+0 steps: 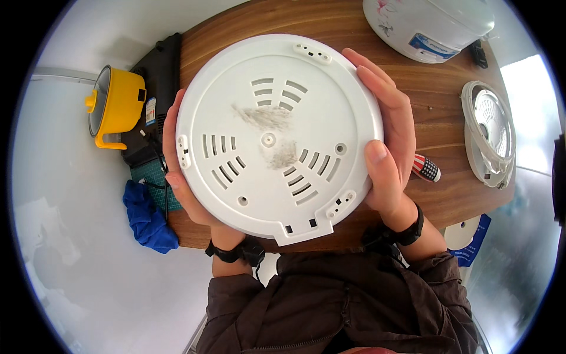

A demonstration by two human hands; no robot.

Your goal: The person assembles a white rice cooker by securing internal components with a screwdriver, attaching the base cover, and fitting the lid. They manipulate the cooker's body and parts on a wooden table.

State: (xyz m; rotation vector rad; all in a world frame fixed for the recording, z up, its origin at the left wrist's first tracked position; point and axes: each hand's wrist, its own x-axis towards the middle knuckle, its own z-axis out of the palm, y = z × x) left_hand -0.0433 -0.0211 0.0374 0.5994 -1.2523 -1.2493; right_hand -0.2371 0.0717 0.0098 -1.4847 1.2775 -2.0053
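Note:
Between my two hands I hold a round white plastic base cover point(259, 194), its vented face turned toward me. It has groups of curved slots, screw holes, small rectangular openings and a square tab at its lower edge. Grey smudges mark its middle. My left hand point(187, 186) grips the left rim, its fingers partly hidden behind. On the opposite rim, my right hand point(389, 127) is closed with the thumb over the face. Just beyond that hand, a red, white and black handle point(427, 168), apparently a screwdriver's, lies on the wooden table point(436, 97).
At the back right stands a white rice cooker body point(424, 26); its lid point(489, 133) lies at the right edge. On the left are a yellow electric pot point(122, 100), a flat black appliance point(168, 76), a green mat point(154, 174) with a cable, and a blue cloth point(146, 218).

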